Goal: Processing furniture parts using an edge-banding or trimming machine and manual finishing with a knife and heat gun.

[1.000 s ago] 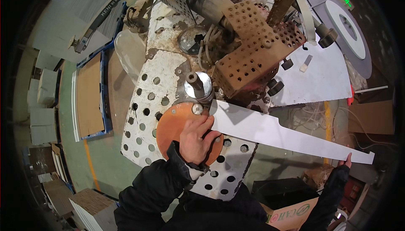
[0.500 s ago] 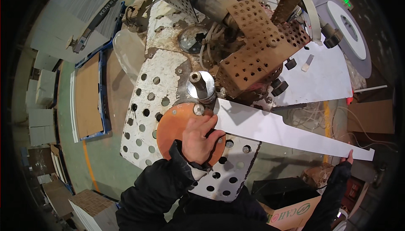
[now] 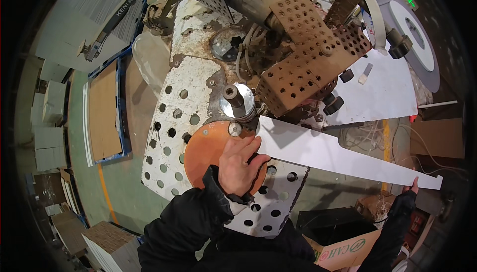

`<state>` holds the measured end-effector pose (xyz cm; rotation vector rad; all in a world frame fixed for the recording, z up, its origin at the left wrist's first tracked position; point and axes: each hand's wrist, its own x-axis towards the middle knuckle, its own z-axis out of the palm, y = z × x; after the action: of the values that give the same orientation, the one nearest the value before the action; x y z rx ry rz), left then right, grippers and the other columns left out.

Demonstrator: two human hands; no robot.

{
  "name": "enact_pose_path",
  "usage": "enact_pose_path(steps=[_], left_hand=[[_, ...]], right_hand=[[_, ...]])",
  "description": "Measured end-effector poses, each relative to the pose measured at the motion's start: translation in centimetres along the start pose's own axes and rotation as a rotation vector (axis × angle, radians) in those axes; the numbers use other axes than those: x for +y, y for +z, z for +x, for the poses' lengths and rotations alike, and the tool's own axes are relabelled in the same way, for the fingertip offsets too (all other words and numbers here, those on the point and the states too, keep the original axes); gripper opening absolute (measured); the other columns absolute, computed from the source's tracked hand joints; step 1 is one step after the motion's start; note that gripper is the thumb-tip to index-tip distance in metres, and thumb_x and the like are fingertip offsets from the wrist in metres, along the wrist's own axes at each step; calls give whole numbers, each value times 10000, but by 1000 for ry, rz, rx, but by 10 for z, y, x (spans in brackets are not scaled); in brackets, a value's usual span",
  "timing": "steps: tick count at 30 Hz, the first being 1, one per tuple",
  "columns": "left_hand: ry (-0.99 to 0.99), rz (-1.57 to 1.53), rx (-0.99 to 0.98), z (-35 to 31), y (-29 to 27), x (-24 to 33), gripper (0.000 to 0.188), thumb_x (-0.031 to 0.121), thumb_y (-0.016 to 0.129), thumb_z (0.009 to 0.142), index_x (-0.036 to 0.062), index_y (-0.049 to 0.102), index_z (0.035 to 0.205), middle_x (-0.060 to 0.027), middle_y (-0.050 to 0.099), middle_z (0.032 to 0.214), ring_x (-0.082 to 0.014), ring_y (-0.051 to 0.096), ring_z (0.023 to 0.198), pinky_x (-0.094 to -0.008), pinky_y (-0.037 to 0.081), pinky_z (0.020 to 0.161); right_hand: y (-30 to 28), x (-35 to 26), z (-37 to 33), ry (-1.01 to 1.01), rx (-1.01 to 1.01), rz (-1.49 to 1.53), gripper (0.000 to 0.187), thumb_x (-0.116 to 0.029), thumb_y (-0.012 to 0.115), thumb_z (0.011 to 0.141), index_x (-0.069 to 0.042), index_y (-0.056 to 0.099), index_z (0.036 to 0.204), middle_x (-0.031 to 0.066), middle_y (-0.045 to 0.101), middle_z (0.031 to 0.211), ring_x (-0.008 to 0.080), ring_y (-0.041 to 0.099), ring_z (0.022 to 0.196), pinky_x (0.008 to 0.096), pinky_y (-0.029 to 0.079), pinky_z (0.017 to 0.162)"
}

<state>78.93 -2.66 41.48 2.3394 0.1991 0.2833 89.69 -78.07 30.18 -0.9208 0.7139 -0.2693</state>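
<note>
A long white tapered board [image 3: 303, 141] with a stepped edge stretches from the middle of the picture to the far right. My left hand [image 3: 239, 166] lies over an orange disc [image 3: 201, 147], its fingers stretched out and its fingertips at the board's wide left end. The thumb is spread toward the board's near edge. At the narrow right end, my right hand [image 3: 414, 186] grips the board; most of its fingers are hidden. Just beyond my left fingertips stands a metal roller [image 3: 237, 104] on a shaft, beside the board's left end.
A perforated brown metal guard [image 3: 298, 80] covers machinery beyond the board. The machine's worn white table [image 3: 191, 80] has many round holes. A white reel [image 3: 411, 36] stands at far right. An open cardboard box [image 3: 343, 249] sits below the board; stacked panels [image 3: 104, 128] lie at left.
The board has shifted very slightly right, along with a small shift of the whole view. Both hands keep nearly the same place on it.
</note>
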Motion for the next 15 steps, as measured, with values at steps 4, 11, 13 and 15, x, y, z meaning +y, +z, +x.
enact_pose_path(steps=[4, 11, 13, 15], left_hand=[[-11, 16, 8, -1, -4, 2, 400, 121, 806, 697, 8, 670, 1056, -133, 671, 1028, -338, 599, 901, -373, 498, 776], [-76, 69, 28, -7, -12, -5, 418, 126, 822, 681, 2, 686, 1056, -159, 672, 1086, -342, 608, 908, -368, 505, 788], [-77, 84, 24, -8, -16, -6, 427, 132, 824, 687, 1, 689, 1070, -181, 668, 1118, -348, 612, 906, -371, 508, 794], [-75, 96, 19, -9, -20, -8, 429, 135, 824, 689, -6, 687, 1071, -190, 667, 1118, -351, 611, 901, -374, 510, 798]], right_hand=[[8, -3, 0, 52, -25, -24, 491, -235, 476, 1019, -4, 378, 1442, 122, 475, 1433, 260, 455, 1313, 399, 334, 1142], [20, 10, 22, -61, -16, -70, 508, -232, 480, 1017, 0, 353, 1451, 124, 472, 1436, 256, 469, 1298, 400, 367, 1125], [19, 9, 21, -32, -76, -85, 525, -227, 490, 1013, 7, 333, 1456, 122, 462, 1446, 254, 473, 1296, 407, 372, 1124], [22, 12, 19, 32, -132, -86, 536, -232, 502, 1008, 11, 333, 1455, 123, 459, 1449, 253, 475, 1294, 408, 375, 1121]])
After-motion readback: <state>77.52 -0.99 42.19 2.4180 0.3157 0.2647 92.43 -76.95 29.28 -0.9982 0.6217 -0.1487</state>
